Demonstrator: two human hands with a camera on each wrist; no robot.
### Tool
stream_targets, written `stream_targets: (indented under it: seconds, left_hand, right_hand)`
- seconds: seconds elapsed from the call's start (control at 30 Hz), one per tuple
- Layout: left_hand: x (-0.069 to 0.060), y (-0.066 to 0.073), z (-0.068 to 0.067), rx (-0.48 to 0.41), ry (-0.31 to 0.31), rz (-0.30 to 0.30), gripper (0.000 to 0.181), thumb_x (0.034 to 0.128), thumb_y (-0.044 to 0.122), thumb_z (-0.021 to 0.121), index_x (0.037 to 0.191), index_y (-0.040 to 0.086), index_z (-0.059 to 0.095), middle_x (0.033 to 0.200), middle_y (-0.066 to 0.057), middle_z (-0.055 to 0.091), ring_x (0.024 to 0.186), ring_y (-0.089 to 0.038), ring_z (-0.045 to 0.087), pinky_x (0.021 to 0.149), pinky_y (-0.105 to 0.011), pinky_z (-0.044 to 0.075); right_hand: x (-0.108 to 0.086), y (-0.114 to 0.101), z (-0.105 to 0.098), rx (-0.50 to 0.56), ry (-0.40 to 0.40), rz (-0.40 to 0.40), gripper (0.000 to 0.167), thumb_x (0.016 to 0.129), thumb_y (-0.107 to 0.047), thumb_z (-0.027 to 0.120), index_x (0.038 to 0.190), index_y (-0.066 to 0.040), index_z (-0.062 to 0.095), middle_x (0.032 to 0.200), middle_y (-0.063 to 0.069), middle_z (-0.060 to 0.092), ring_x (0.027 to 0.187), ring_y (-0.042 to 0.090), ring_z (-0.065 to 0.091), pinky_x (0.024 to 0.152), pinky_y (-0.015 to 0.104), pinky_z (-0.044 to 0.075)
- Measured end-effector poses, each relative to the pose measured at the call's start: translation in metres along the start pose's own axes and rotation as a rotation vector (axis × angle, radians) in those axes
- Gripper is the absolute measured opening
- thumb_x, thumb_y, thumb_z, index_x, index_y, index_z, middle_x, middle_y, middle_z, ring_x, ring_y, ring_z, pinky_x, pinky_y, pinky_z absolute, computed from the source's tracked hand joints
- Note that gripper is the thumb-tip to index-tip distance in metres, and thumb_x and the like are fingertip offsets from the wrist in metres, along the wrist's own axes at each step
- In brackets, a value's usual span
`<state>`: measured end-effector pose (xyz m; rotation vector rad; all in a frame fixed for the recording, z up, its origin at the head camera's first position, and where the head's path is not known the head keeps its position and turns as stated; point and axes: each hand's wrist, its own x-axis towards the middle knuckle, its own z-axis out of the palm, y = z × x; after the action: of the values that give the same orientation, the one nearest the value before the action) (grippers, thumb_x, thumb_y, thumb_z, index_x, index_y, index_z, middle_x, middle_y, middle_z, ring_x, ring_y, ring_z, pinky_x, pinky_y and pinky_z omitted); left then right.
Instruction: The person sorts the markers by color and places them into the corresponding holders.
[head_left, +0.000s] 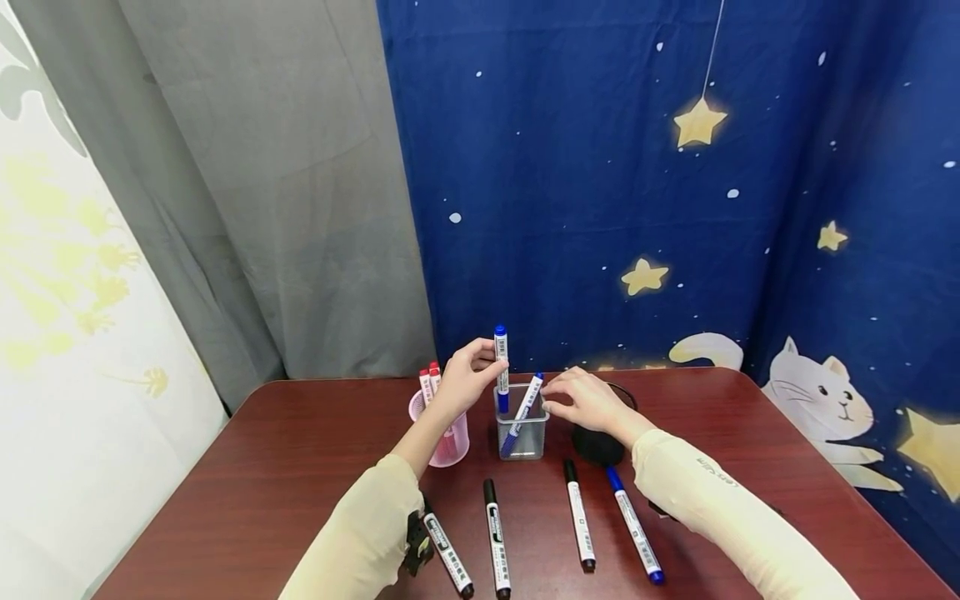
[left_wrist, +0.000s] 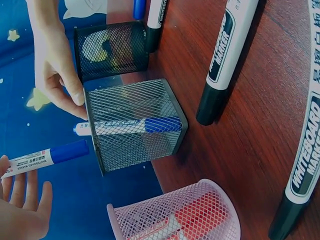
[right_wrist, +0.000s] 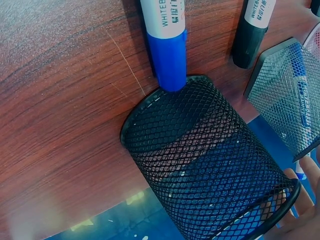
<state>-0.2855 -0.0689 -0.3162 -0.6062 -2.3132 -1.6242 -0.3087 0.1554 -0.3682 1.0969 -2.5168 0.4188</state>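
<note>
Item: one blue-capped marker (head_left: pixel 501 348), held upright between the thumb and fingers of the left hand (head_left: pixel 467 380), its lower end just above the mouth of a square mesh holder (head_left: pixel 529 442). Label: "WHITEBOARD MARKER", with small Chinese print.

Right hand (head_left: pixel 588 402): bent fingers at the holder's rim, opposite the held marker — whether they grip it cannot be told.

Holder contents: one second blue marker (head_left: pixel 522 417), leaning.

Flanking: a pink mesh holder (head_left: pixel 452 450) with red markers (head_left: pixel 434 375); a round black mesh holder (head_left: pixel 597 448), beside the right hand.

Loose on the brown desk (head_left: pixel 315 475): three black-capped markers (head_left: pixel 496 542), two of them reading "WHITEBOARD MARKER"; one further blue marker (head_left: pixel 635 531), lettering partly legible — "WHITEB…".

Right sleeve (head_left: pixel 712 492): small lettering, too small to read.
</note>
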Motion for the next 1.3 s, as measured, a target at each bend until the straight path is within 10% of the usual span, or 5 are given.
stream_targets:
  seconds: [0.27, 0.77, 1.3]
  left_hand:
    - [-0.015, 0.027, 0.000, 0.001, -0.030, 0.009, 0.020, 0.0809, -0.001, 0.060, 0.098, -0.009, 0.055, 0.090, -0.023, 0.060, 0.082, -0.035, 0.058, 0.069, -0.038, 0.048]
    - [-0.025, -0.025, 0.009, 0.098, 0.003, 0.140, 0.016, 0.0780, 0.003, 0.064, 0.092, -0.001, 0.060, 0.085, -0.010, 0.062, 0.075, -0.019, 0.059, 0.067, -0.031, 0.047]
    - [-0.074, -0.016, 0.060, 0.312, -0.355, 0.406, 0.013, 0.0782, 0.015, 0.065, 0.090, 0.009, 0.061, 0.081, 0.005, 0.060, 0.074, 0.000, 0.055, 0.068, -0.017, 0.043]
  right_hand:
    - [0.000, -0.001, 0.000, 0.001, -0.008, -0.002, 0.028, 0.082, -0.029, 0.062, 0.099, -0.009, 0.068, 0.096, 0.005, 0.062, 0.092, 0.022, 0.051, 0.080, 0.038, 0.041]
    - [0.002, 0.004, 0.001, -0.048, -0.019, -0.036, 0.025, 0.080, -0.027, 0.063, 0.098, -0.010, 0.068, 0.097, 0.003, 0.062, 0.093, 0.021, 0.051, 0.080, 0.036, 0.041]
    - [0.001, 0.004, -0.004, -0.025, -0.047, -0.043, 0.025, 0.080, -0.024, 0.064, 0.100, -0.009, 0.068, 0.099, 0.005, 0.061, 0.093, 0.022, 0.051, 0.080, 0.036, 0.041]
